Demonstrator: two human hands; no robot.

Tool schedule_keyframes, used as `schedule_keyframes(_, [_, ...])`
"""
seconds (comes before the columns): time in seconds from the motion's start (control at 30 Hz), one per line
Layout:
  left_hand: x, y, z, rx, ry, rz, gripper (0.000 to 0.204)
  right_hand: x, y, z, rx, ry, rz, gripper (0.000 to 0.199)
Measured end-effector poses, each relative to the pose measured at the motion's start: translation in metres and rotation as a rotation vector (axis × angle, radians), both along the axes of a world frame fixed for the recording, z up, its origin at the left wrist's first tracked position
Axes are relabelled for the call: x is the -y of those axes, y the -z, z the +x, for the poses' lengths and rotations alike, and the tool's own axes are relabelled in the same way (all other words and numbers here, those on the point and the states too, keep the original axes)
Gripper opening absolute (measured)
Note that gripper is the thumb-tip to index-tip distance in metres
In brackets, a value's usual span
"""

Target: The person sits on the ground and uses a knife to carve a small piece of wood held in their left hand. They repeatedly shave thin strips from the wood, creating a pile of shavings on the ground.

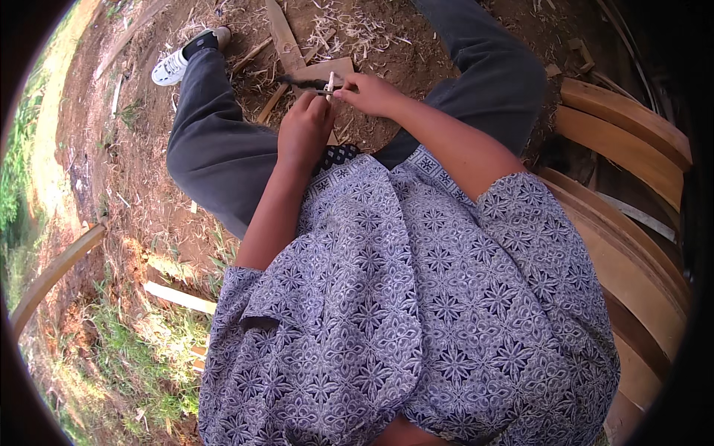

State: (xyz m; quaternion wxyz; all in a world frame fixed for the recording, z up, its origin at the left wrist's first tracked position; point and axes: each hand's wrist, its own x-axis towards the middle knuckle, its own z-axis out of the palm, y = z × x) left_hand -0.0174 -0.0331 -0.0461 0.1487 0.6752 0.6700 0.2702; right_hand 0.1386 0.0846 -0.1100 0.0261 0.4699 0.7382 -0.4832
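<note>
My left hand (303,123) is closed, with its thumb and fingers pinched together at the lower end of a small pale stick (331,80). The stick stands nearly upright between my two hands. From the right, my right hand (367,94) reaches in with its fingertips pressed together beside the stick. A thin dark strip (325,92) crosses the stick at the fingertips; which hand grips it is unclear. Just beyond my left hand is a dark, blurred, elongated thing (301,80) whose kind I cannot make out.
Flat wooden boards (282,37) lie on the brown soil past my hands, among pale wood shavings (364,30). Curved wooden planks (625,141) are stacked along the right. My legs are spread, and a white shoe (171,68) rests at upper left. Grass (141,349) grows at lower left.
</note>
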Motion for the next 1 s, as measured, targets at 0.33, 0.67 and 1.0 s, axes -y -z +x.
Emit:
schedule_keyframes(0.33, [-0.005, -0.013, 0.001, 0.028, -0.047, 0.017, 0.011, -0.019, 0.033, 0.015, 0.268, 0.223, 0.035, 0.037])
schedule_keyframes(0.67, [-0.01, -0.02, -0.007, 0.188, -0.269, 0.043, 0.014, -0.011, 0.045, 0.013, -0.155, 0.427, 0.022, 0.063])
schedule_keyframes(1.0, [-0.004, -0.023, -0.005, 0.229, -0.249, 0.045, 0.015, 0.007, 0.025, -0.03, -0.274, 0.303, -0.007, 0.049])
